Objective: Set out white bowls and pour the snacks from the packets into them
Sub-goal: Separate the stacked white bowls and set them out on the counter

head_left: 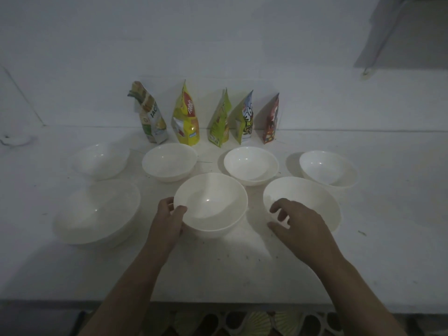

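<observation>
Several empty white bowls stand on the white counter (218, 267) in two rows. My left hand (168, 221) grips the left rim of the front middle bowl (213, 202). My right hand (298, 224) hovers with spread fingers at the near left side of the front right bowl (312, 197), holding nothing. A large bowl (97, 212) sits at the front left. Behind the bowls, several snack packets lean against the wall: a green and white one (152, 117), a yellow one (185, 117), a lime one (219, 122), a white and green one (246, 120) and a red one (271, 122).
The back row holds bowls at the far left (101, 161), centre left (169, 162), centre right (251, 164) and far right (327, 168). The counter's front edge (218, 304) runs below my forearms, with a patterned floor (242, 323) beneath. The wall rises right behind the packets.
</observation>
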`<action>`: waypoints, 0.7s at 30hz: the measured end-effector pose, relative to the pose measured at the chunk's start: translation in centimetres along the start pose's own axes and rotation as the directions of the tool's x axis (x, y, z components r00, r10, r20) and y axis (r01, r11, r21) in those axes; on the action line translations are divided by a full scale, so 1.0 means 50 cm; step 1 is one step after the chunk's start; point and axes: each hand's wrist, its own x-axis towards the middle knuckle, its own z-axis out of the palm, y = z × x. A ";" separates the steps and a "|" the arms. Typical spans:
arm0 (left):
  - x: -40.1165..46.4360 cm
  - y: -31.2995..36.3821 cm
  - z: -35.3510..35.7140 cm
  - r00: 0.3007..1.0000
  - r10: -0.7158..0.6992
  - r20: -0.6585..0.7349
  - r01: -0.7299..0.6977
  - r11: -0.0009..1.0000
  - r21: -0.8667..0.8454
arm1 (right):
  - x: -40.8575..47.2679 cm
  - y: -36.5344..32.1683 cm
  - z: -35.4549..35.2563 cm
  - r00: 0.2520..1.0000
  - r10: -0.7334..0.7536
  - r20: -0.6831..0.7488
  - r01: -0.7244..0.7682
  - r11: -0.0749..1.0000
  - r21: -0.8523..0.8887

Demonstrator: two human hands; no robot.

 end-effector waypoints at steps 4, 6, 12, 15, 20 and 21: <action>-0.004 0.007 -0.003 0.991 0.131 -0.040 -0.130 0.991 0.034 | 0.012 -0.034 0.000 0.986 -0.118 -0.116 0.132 0.984 0.118; 0.001 0.008 -0.009 0.984 0.171 -0.046 -0.168 0.984 0.060 | 0.025 -0.059 0.006 0.980 -0.155 -0.128 0.176 0.969 0.174; 0.012 0.084 -0.073 0.953 0.290 -0.086 -0.293 0.956 -0.025 | 0.091 -0.186 0.003 0.929 -0.330 -0.164 0.364 0.892 0.267; 0.033 0.132 -0.124 0.938 0.323 -0.124 -0.332 0.941 -0.061 | 0.130 -0.265 -0.006 0.890 -0.420 -0.178 0.454 0.854 0.255; 0.084 0.198 -0.218 0.931 0.328 -0.162 -0.347 0.932 -0.106 | 0.218 -0.408 0.008 0.820 -0.517 -0.247 0.568 0.791 0.230; 0.098 0.205 -0.241 0.933 0.323 -0.161 -0.344 0.931 -0.125 | 0.241 -0.437 0.018 0.815 -0.516 -0.261 0.572 0.789 0.224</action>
